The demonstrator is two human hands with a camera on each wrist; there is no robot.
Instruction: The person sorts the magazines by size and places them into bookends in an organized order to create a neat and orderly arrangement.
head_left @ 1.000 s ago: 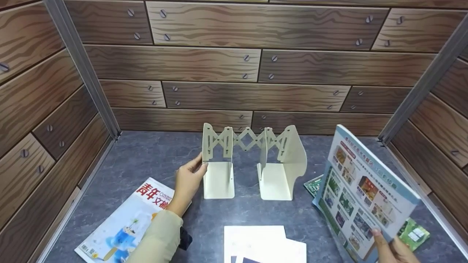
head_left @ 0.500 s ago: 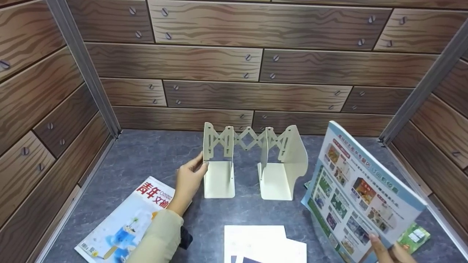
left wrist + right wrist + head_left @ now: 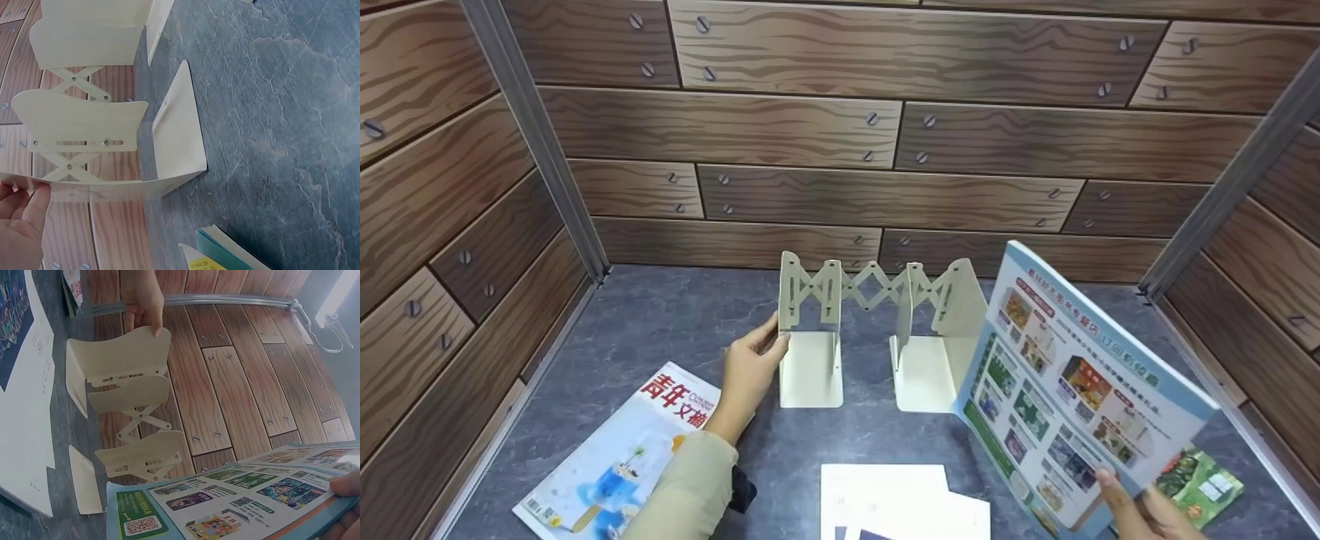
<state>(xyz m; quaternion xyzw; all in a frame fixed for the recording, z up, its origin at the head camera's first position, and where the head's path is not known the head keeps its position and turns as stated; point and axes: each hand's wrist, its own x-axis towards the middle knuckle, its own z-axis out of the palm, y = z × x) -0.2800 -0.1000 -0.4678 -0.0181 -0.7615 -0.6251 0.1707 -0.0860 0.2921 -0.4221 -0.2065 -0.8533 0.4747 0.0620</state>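
Two hands work apart. The left hand (image 3: 750, 373) pinches the left end plate of the cream expandable book rack (image 3: 905, 315), thumb and fingers on opposite faces. The right hand (image 3: 1144, 514) grips the blue-edged booklet (image 3: 1080, 390) at its near edge, thumb on the printed face. The booklet is tilted, just right of the rack; contact cannot be determined. Near centre: white booklets (image 3: 885, 487), overlapping. Left: magazine (image 3: 607, 469), beneath the left forearm. Right: green book (image 3: 1211, 487), partly covered. Far side: wood-patterned wall (image 3: 795, 127).
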